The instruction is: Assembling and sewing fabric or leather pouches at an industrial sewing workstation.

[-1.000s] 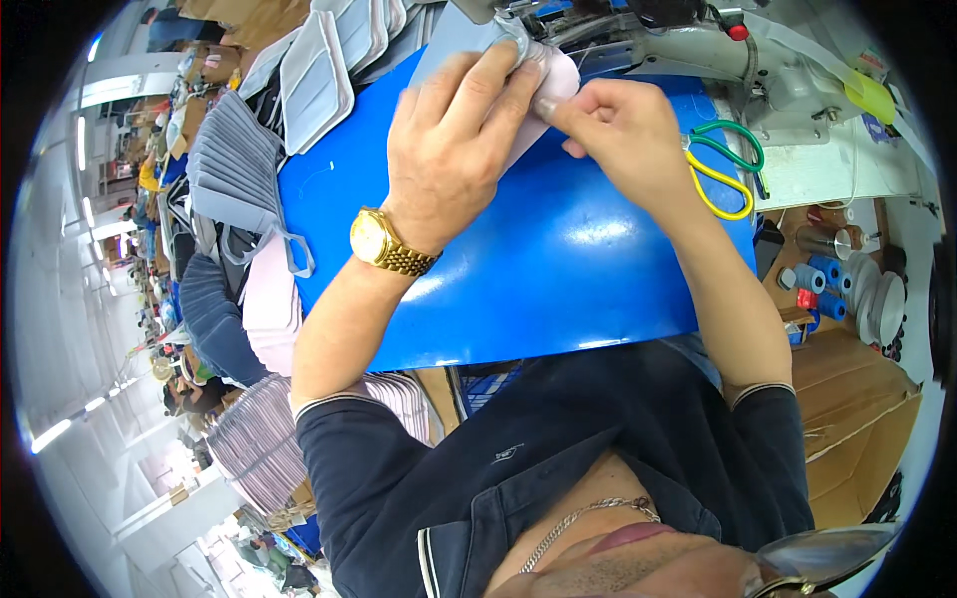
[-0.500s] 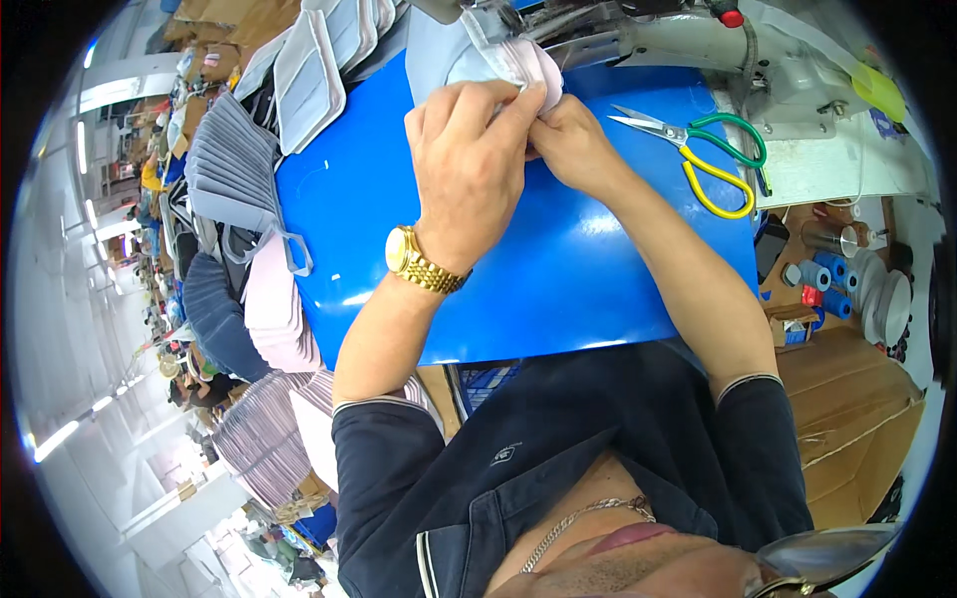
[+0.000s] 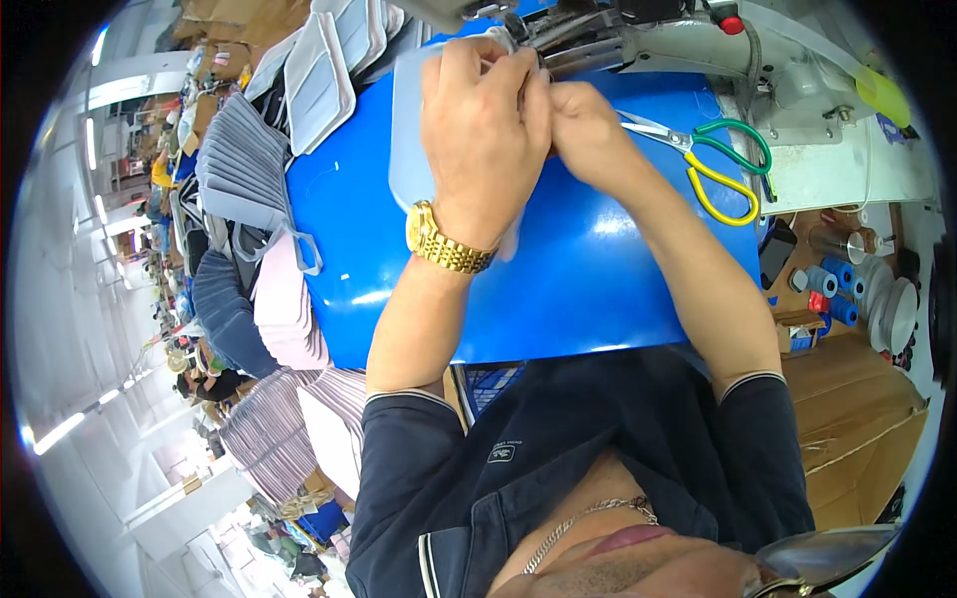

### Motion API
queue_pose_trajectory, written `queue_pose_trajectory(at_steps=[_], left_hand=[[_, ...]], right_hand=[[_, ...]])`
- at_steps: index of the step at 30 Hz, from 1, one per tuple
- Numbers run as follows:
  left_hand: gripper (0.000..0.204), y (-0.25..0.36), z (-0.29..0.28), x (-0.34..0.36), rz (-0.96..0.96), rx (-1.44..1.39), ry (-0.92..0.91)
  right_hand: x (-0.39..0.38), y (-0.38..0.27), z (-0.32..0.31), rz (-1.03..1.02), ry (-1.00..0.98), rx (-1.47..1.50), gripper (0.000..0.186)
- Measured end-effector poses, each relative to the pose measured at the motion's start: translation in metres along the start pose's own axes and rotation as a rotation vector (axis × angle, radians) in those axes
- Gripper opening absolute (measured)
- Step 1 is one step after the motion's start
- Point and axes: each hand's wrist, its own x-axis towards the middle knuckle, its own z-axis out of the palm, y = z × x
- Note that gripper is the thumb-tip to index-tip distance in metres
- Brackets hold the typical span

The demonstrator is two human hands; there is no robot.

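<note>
My left hand [image 3: 483, 120], with a gold watch on the wrist, grips a light grey fabric piece [image 3: 407, 154] at the needle area of the sewing machine [image 3: 588, 40]; its fingers are bent and partly cover the piece. My right hand [image 3: 583, 130] is closed beside it, thumb and fingers pinched on the piece's edge, the fingertips partly hidden behind my left hand. Just right of my hands, scissors [image 3: 728, 199] with yellow and green handles lie on the blue work surface [image 3: 588, 289].
Stacks of grey pieces [image 3: 239, 164], pink pieces [image 3: 289, 309] and dark pieces [image 3: 224, 309] lie along the left side. Thread spools [image 3: 822, 282] sit on a lower shelf at the right, above brown cardboard [image 3: 857, 419]. People work in the far background.
My left hand has shifted right and the grey piece now reaches farther down beneath it. My right hand has drawn in beside it, and its forearm lies more diagonally.
</note>
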Motion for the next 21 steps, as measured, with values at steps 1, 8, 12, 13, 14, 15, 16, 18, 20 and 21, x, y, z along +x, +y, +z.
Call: queue_pose_trajectory(at_steps=[1,8,12,13,14,15,16,18,20,21], left_hand=[[0.019,0.004,-0.005,0.001,-0.037,0.001,-0.065],[0.026,0.015,-0.032,-0.015,-0.143,-0.230,-0.195],[0.039,0.059,-0.048,-0.069,-0.238,-0.353,-0.180],[0.039,0.066,-0.047,-0.076,-0.241,-0.355,-0.183],[0.040,0.072,-0.047,-0.081,-0.217,-0.308,-0.133],[0.042,0.073,-0.047,-0.084,-0.194,-0.253,-0.079],[0.042,0.073,-0.048,-0.083,-0.197,-0.247,-0.078],[0.040,0.071,-0.047,-0.077,-0.216,-0.238,-0.054],[0.037,0.065,-0.040,-0.073,-0.227,-0.256,-0.023],[0.034,0.062,-0.037,-0.070,-0.234,-0.273,0.006]], right_hand=[[-0.003,-0.007,-0.002,0.034,-0.019,0.114,0.039],[-0.036,-0.030,-0.033,-0.050,-0.148,-0.122,0.017],[-0.081,-0.050,-0.024,0.105,-0.248,-0.033,0.013],[-0.086,-0.049,-0.023,0.110,-0.246,-0.033,0.013],[-0.089,-0.047,-0.022,0.105,-0.209,0.039,0.014],[-0.090,-0.045,-0.019,0.097,-0.178,0.112,0.016],[-0.090,-0.044,-0.017,0.097,-0.184,0.113,0.016],[-0.089,-0.042,-0.015,0.103,-0.162,0.210,0.018],[-0.083,-0.039,-0.021,0.085,-0.167,0.138,0.020],[-0.078,-0.038,-0.024,0.065,-0.167,0.070,0.024]])
